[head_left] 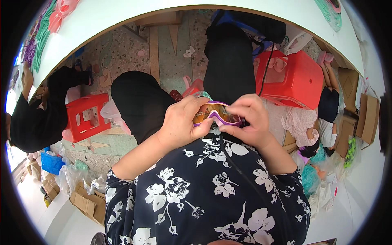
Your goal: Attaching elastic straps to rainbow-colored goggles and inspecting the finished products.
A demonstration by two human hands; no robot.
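A pair of goggles [228,118] with a purple frame and an amber, shiny lens is held in front of my belly, above my lap. My left hand [183,120] grips its left end, fingers over the top and thumb below near the nose notch. At the other end my right hand [250,120] pinches the frame between thumb and bent fingers. Something teal and clear, like plastic wrap [202,95], shows just behind my left fingers. My fingers hide the goggles' ends, and the strap cannot be made out.
A white curved table [175,7] arches ahead, with green and purple cords [41,45] at its left. Red plastic stools stand left [87,116] and right [290,81]. A person in black [38,118] sits left; others are at the right. Cardboard boxes [87,202] and plastic bags lie around.
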